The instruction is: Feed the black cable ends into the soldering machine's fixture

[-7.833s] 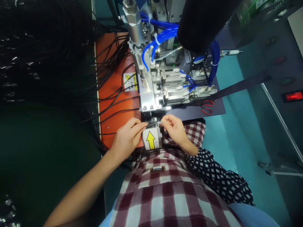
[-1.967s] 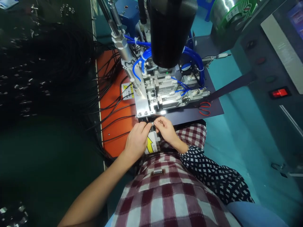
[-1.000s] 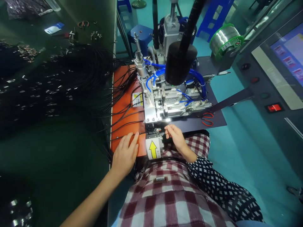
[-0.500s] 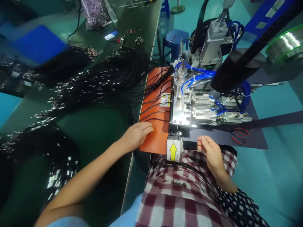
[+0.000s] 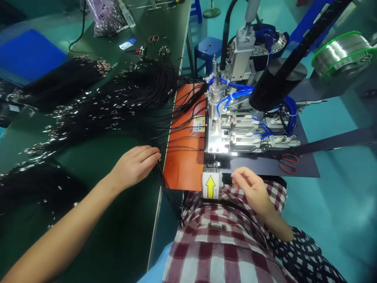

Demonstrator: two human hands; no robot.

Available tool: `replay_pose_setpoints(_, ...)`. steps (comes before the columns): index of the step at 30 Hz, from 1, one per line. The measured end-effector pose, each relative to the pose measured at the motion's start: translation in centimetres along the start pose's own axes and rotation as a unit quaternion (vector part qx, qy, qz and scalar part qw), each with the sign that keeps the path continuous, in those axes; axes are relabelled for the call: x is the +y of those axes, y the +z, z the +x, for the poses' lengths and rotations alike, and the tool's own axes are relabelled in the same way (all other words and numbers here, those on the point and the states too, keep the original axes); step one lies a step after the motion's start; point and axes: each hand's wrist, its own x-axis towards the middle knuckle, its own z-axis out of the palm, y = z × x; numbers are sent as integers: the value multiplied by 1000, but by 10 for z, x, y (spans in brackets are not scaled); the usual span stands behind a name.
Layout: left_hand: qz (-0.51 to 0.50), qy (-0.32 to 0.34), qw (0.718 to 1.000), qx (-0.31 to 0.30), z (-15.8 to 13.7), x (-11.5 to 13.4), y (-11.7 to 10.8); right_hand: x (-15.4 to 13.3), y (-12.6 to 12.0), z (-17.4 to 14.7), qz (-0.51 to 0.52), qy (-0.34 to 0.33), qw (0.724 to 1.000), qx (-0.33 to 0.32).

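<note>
At the edge of the green table, my left hand [image 5: 137, 167] is closed, its fingertips pinched at the upper end of the thin black cables [image 5: 162, 179] that hang over the edge. My right hand [image 5: 250, 190] is curled above my lap, just in front of the machine, thumb and fingers pressed together; whether anything is between them is hidden. Between my hands lies an orange plate [image 5: 184, 173], crossed farther up by several black cables that run into the metal machine [image 5: 218, 139]. A white block with a yellow arrow [image 5: 210, 186] sits at the machine's near end.
Large bundles of black cables [image 5: 100, 106] with shiny metal ends cover the table [image 5: 108, 220]. Red-handled pliers [image 5: 290, 163] lie on the dark plate at right. A wire spool [image 5: 341, 53] and a black cylinder [image 5: 273, 84] overhang the machine. A blue stool [image 5: 207, 49] stands behind.
My left hand has moved left, off the orange plate to the table's edge by the hanging cables. My right hand stays in much the same place; the whole view has shifted slightly.
</note>
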Motion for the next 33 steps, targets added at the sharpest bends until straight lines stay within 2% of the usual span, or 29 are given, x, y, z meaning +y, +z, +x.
replay_pose_setpoints(4,-18,-67,996,51,15,11,5,-4,14,-4,-22,12,998,-52)
replay_pose_setpoints(7,-37,-95,991,87,29,24,11,-4,21,-6,-41,-9,996,-74)
replay_pose_setpoints(9,-52,-82,990,100,36,35,16,-4,23,-9,-24,-23,994,-105)
replay_pose_setpoints(12,-48,-23,993,110,41,53,22,-4,23,-13,53,-20,987,-152)
replay_pose_setpoints(16,-54,16,992,113,34,67,27,-8,26,-15,113,19,982,-150)
replay_pose_setpoints(21,-66,26,993,89,16,71,32,-12,31,-8,223,30,971,-84)
replay_pose_setpoints(24,-66,4,996,63,14,78,34,-10,35,-5,233,28,971,-35)
replay_pose_setpoints(27,-103,-31,994,0,22,97,30,-6,42,-5,204,38,978,-23)
replay_pose_setpoints(29,-205,-49,976,-45,28,112,26,-5,48,-5,164,36,985,-38)
replay_pose_setpoints(31,-326,-75,938,-92,33,127,24,-4,50,-5,152,29,986,-55)
replay_pose_setpoints(33,-394,-105,906,-115,35,138,24,-4,48,-5,171,34,983,-53)
